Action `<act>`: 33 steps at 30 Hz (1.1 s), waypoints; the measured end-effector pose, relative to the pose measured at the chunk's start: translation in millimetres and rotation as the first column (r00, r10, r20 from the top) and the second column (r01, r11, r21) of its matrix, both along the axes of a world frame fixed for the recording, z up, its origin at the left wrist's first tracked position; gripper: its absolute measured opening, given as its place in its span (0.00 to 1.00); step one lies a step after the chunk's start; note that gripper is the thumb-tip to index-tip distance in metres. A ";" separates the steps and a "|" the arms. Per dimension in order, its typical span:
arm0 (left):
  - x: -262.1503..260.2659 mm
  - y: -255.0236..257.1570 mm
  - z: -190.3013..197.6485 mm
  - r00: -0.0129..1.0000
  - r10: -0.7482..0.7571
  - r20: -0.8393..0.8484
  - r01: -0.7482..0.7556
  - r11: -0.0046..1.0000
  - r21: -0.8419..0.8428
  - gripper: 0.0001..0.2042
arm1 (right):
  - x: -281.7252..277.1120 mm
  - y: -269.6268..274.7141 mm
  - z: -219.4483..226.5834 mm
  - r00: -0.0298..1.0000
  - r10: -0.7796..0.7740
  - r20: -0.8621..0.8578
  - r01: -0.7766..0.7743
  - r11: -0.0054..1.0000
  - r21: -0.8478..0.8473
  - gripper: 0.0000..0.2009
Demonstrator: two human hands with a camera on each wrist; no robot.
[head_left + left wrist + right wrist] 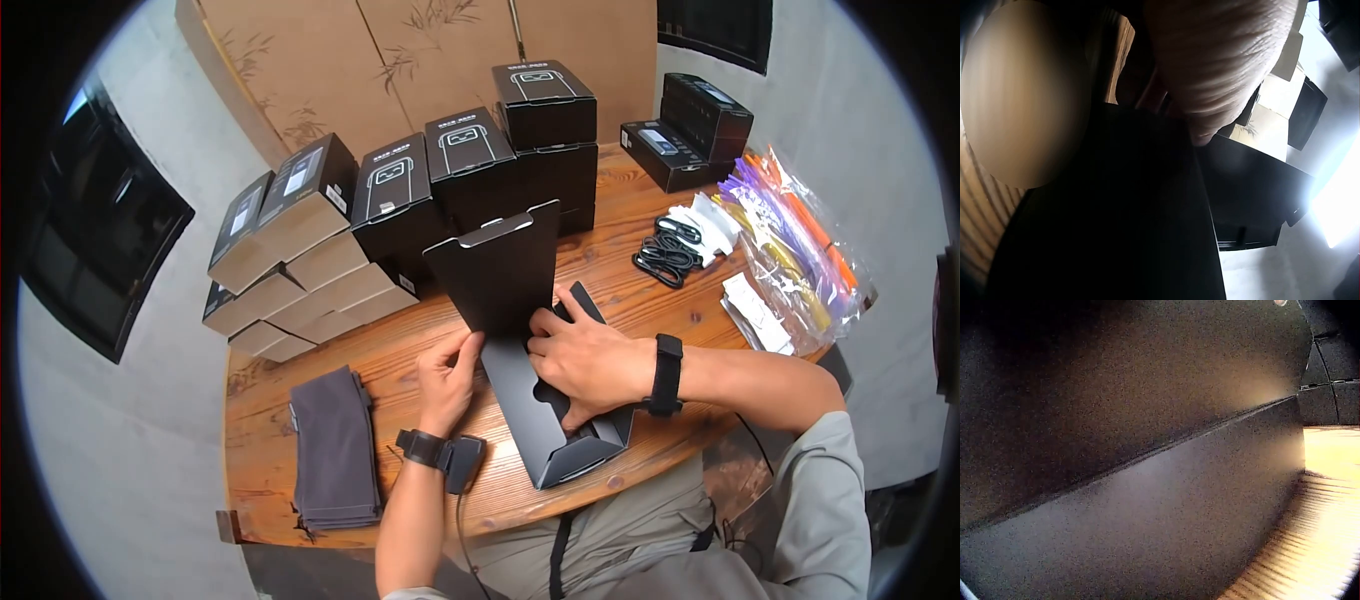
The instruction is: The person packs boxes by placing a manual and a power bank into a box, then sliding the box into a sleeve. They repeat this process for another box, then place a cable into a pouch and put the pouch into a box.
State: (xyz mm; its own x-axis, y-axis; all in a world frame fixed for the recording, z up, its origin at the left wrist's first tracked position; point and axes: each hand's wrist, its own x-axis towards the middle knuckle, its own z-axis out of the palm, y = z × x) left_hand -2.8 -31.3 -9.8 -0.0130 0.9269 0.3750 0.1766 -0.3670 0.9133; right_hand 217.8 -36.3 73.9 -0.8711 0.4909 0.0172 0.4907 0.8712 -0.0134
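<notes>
A black cardboard box (pixel 530 425) lies on the wooden table in front of the person, its tall lid flap (pixel 505 265) standing up at the far end. The left hand (pixel 447 380) pinches the box's left edge near the lid fold; in the left wrist view that hand (pixel 1222 62) is at the edge of a dark panel (pixel 1116 212). The right hand (pixel 590 365) reaches into the box, fingers bent over its inner part and thumb down inside; what the fingertips touch is hidden. Only dark box walls (pixel 1147 506) fill most of the right wrist view.
Stacked black boxes (pixel 395 190) stand behind, with more boxes (pixel 690 150) at the back right. Coiled black cables (pixel 665 255), white packets (pixel 757 312) and colourful plastic-wrapped items (pixel 800 240) lie to the right. Dark grey cloth pouches (pixel 335 450) lie at the left.
</notes>
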 end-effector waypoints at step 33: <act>-5.3 -0.6 0.5 0.999 -0.019 0.028 0.022 0.993 -0.116 0.11 | 125.6 24.7 26.1 0.025 -0.796 -0.604 -0.132 0.596 -0.792 0.15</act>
State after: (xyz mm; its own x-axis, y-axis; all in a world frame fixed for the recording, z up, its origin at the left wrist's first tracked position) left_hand -8.1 -31.8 -9.3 -0.0018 0.9644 0.2644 0.1449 -0.2613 0.9543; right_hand 343.4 -11.5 100.1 -0.0696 0.9883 0.1360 -0.1162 0.1274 -0.9850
